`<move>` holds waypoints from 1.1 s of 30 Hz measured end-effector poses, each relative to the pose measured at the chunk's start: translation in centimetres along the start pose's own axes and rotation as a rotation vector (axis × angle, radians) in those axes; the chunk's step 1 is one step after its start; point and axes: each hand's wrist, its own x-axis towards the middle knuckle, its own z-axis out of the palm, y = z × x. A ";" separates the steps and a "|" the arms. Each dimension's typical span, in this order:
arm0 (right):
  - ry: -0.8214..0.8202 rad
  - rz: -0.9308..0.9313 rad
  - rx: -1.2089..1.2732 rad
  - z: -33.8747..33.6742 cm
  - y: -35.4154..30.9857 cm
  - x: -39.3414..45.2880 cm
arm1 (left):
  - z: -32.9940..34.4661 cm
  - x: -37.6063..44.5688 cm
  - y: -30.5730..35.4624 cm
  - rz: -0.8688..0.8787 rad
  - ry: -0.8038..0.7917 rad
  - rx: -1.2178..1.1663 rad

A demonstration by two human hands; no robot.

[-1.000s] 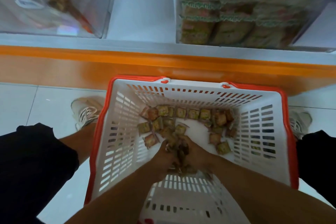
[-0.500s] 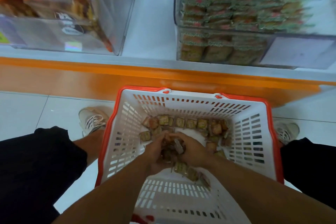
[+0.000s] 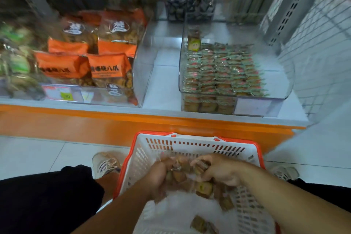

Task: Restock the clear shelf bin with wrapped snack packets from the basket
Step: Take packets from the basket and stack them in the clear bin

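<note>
Head view shows both hands, left hand [image 3: 161, 175] and right hand [image 3: 218, 172], cupped together around small brown wrapped snack packets [image 3: 182, 174] above the white-and-orange plastic basket [image 3: 190, 143]. Clear plastic shelf bin [image 3: 283, 85] is partly filled (more packets wait below).

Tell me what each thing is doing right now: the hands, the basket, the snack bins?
Left hand: closed around snack packets.
Right hand: closed around packets too.
Basket: on the floor, a few packets left inside.
Clear shelf bin: open on top, partly filled with packets.
Orange bags: standing in left bin.
</note>
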 end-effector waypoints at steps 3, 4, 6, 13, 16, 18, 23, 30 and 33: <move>-0.056 -0.115 0.004 -0.6 -3.9 -4.6 | -0.2 -3.3 3.1 -0.017 -0.014 0.162; -0.050 -0.188 0.021 -0.5 -5.4 -6.2 | -0.1 -4.6 4.2 -0.020 -0.036 0.212; -0.007 -0.334 0.052 -0.3 -8.3 -9.1 | 0.7 -7.6 6.6 -0.029 -0.157 0.306; 0.281 -0.731 -0.020 -0.1 -14.5 -16.5 | 4.8 -14.8 15.0 0.178 -0.516 0.176; 0.451 -0.921 -0.075 -0.5 -15.3 -17.7 | 6.6 -16.1 17.8 0.299 -0.439 0.183; 0.613 -1.033 -0.189 -0.8 -15.6 -17.5 | 8.1 -16.3 19.3 0.370 -0.352 0.214; 0.826 -1.048 -0.277 -1.7 -16.5 -15.6 | 10.5 -16.4 18.8 0.509 -0.251 0.175; 0.865 -1.012 -0.107 -2.4 -16.4 -13.3 | 11.8 -14.4 17.8 0.595 -0.156 0.111; 0.917 -1.028 0.002 -1.8 -16.7 -12.5 | 11.8 -13.9 17.6 0.651 -0.147 0.008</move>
